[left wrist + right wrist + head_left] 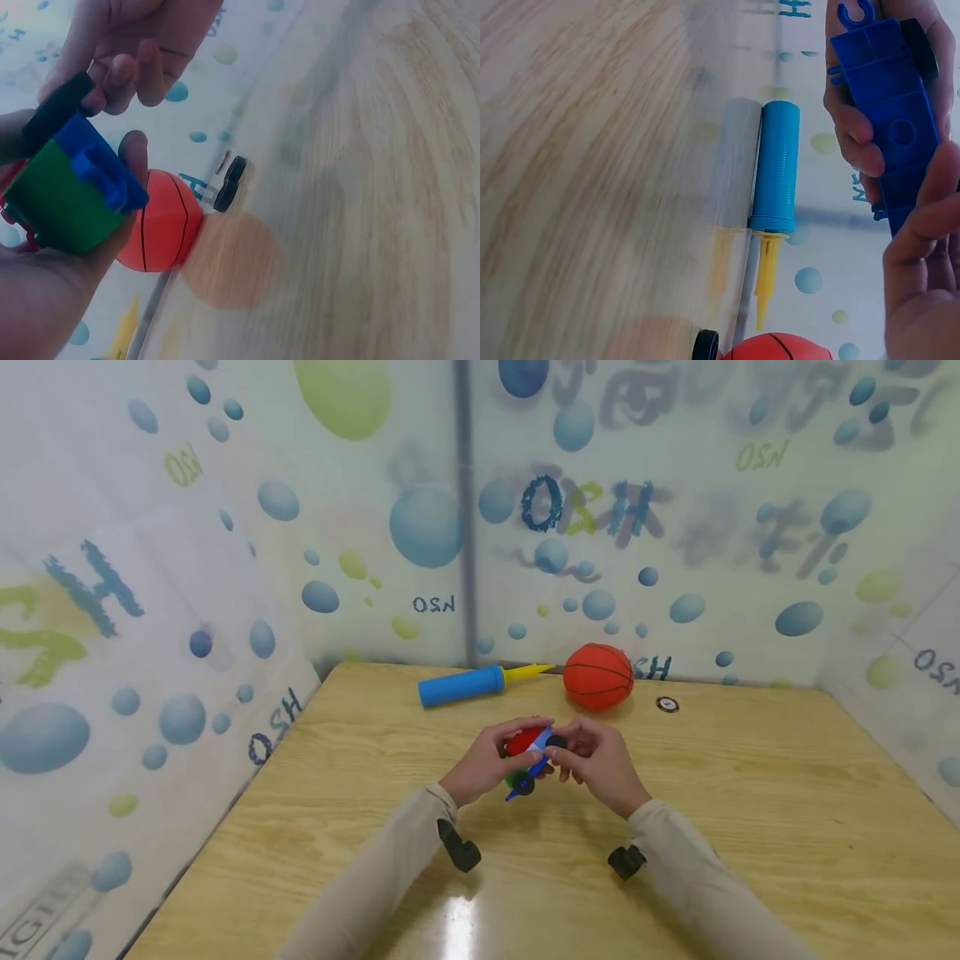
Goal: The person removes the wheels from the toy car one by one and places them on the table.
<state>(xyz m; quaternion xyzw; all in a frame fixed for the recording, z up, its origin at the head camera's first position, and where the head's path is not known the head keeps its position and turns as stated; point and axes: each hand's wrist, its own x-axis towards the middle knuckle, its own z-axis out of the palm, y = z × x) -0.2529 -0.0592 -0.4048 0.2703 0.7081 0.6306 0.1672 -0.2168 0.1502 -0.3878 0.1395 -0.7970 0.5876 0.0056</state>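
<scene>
My left hand [483, 760] grips a toy train wagon [71, 199] with a blue chassis, a green side and a red part, raised above the table. Its underside [900, 124] faces me, tilted, with a blue hook [855, 13] at one end. One black wheel [523, 783] sits near the hook end. At the other end, the thumb and fingers of my right hand [603, 764] pinch a second black wheel [556, 742] against the wagon's side. Whether that wheel is seated on an axle is hidden.
Along the back of the wooden table [750, 827] lie a blue pump [461, 686] with a yellow nozzle, a red basketball [598, 677] and a black disc [667, 704] with a pale centre. Patterned walls [360, 527] rise behind and at the sides.
</scene>
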